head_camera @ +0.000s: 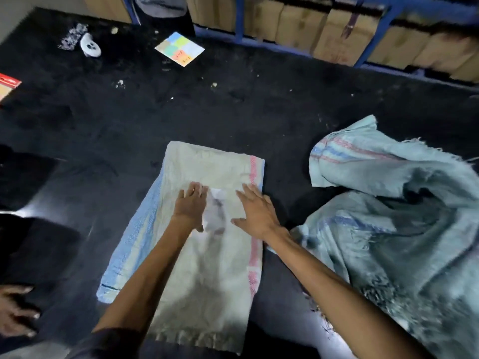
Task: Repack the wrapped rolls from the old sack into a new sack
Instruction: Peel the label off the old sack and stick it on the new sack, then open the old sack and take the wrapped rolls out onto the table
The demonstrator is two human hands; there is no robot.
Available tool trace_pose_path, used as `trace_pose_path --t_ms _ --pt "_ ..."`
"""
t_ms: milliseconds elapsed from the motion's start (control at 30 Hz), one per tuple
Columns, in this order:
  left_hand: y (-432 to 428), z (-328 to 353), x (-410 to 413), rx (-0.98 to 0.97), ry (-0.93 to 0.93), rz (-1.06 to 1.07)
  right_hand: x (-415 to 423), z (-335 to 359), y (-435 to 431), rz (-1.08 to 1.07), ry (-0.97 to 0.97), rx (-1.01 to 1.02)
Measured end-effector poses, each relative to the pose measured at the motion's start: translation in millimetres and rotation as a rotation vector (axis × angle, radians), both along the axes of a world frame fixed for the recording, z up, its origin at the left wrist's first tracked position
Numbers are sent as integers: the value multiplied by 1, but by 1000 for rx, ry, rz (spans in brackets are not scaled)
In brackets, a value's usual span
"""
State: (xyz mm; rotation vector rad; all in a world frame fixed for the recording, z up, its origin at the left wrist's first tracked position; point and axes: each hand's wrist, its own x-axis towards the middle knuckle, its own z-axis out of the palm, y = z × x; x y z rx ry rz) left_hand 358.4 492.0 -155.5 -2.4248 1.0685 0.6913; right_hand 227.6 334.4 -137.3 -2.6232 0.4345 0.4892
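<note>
Lead: Both forearms [155, 268] stretched up from the bottom edge, right over the flat sack [207, 281]. It lay spread on the dark floor [233, 104], dead centre, with its near hem closest to us and a blue band [134, 242] down its left side.

Colour: And the hands?

Lead: Left hand [191, 206] was palm-down on the weave, fingers straight, gripping nothing. Right hand [255, 215], same story: flat, fingers spread, pressed on the sack beside its pink stripe [254, 270], holding nothing.

Colour: Something pale sat between them.

Lead: A blurred whitish patch [216, 211] on the cloth, just between the two hands, too smeared to say what it was.

Colour: Over on the right?

Lead: The crumpled sack [388, 229], pale blue-green with pink and blue stripes and frayed along its edges, was heaped just beside the flat one. Its folds hid whatever was inside.

Colour: Bottom left corner, another person's hand [15, 314] rested on something dark.

Lead: Further back, a square card [179, 49] of coloured blocks lay on the floor, with a small white object [90, 45] well to its left and a red-edged packet [7, 85] at the left edge. Behind all that, cardboard boxes [298, 24] stood in a blue rack [239, 19].
</note>
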Motion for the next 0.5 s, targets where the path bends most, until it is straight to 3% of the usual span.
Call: trace_pose_path --t_ms 100,267,367,500 --pt "-63 48 -25 -151 119 79 -38 53 -73 -180 -168 -137" --pt "-203 113 -93 -653 490 326 -124 136 -221 -502 -270 -316" --pt "-284 122 -133 -652 641 566 -169 164 -306 -627 -285 -365" --pt "-345 98 -159 -559 745 873 -180 158 -385 -710 -143 -146"
